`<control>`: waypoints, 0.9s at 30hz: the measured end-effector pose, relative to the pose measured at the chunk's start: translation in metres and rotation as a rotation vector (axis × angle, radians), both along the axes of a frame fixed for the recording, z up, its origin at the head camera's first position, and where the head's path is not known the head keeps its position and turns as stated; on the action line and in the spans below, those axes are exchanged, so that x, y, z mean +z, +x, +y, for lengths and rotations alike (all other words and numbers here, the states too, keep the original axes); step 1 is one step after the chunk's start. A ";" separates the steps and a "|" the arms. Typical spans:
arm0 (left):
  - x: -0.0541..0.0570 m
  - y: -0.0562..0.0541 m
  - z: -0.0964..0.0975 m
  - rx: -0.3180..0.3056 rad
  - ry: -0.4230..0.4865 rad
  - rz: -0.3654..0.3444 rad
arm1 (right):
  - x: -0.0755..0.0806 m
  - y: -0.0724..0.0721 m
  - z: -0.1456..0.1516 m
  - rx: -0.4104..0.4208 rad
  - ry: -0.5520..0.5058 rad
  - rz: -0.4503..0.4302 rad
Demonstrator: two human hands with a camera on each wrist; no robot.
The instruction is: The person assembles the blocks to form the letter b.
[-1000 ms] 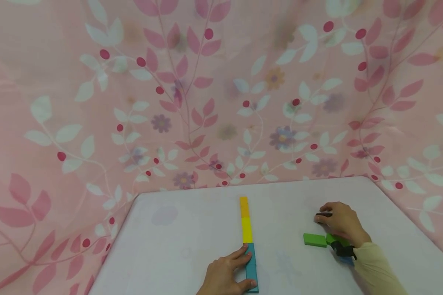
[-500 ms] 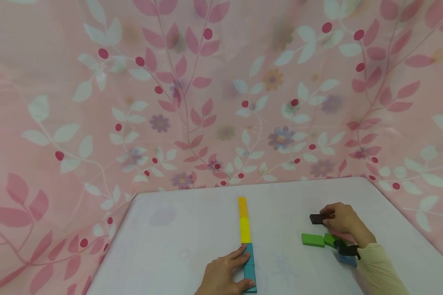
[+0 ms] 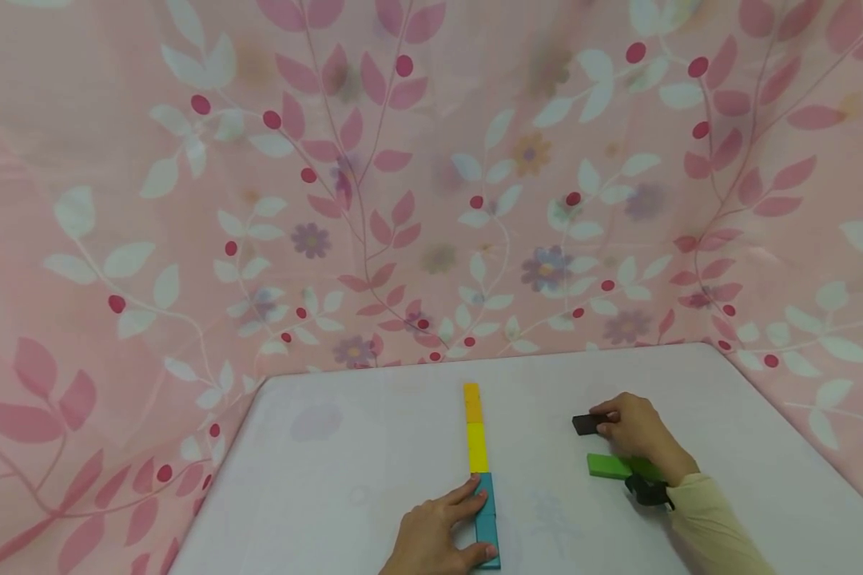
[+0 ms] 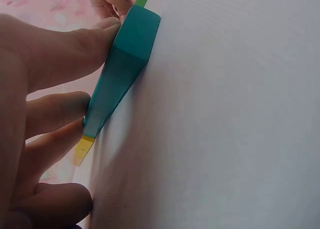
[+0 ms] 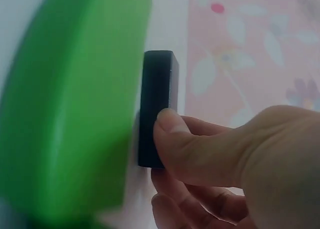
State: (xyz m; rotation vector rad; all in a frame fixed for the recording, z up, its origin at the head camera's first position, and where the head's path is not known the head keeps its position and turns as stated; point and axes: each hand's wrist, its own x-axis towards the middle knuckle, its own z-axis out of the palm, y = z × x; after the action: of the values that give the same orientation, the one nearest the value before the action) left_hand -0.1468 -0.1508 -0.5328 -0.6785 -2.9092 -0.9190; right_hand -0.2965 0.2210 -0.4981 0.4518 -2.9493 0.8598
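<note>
My left hand [image 3: 439,531] rests at a row of flat rectangular blocks, its thumb and fingertips touching two teal blocks [image 3: 486,527] laid end to end. In the left wrist view the thumb and fingers lie along one side of a teal block [image 4: 122,64]. Beyond them the row continues with a yellow block [image 3: 478,447] and an orange-yellow block [image 3: 472,403]. To the right, my right hand [image 3: 634,431] pinches a black block [image 3: 586,424] near one end. The right wrist view shows the thumb against the black block [image 5: 155,89], with fingers behind it.
Close below the right hand lies a green block [image 3: 606,466], with more green partly hidden by the wrist and its black strap [image 3: 647,489]. A white-covered table [image 3: 316,479] bears everything. Pink floral cloth [image 3: 403,200] hangs behind and at both sides.
My right hand has moved left with the black block, whose end now sticks out past the fingertips. The left hand keeps its place on the teal blocks.
</note>
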 end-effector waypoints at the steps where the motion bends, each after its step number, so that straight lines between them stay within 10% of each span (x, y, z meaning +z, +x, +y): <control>1: 0.000 0.000 0.000 0.000 0.002 0.001 | -0.001 0.000 -0.003 0.003 -0.002 0.008; 27: 0.002 -0.002 0.002 0.029 -0.011 -0.067 | -0.009 -0.001 -0.106 0.199 -0.095 0.088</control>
State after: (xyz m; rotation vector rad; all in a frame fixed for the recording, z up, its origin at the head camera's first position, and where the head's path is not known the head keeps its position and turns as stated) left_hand -0.1489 -0.1484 -0.5307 -0.6156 -2.9762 -0.9414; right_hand -0.2975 0.1148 -0.5075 0.7666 -2.8039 0.9660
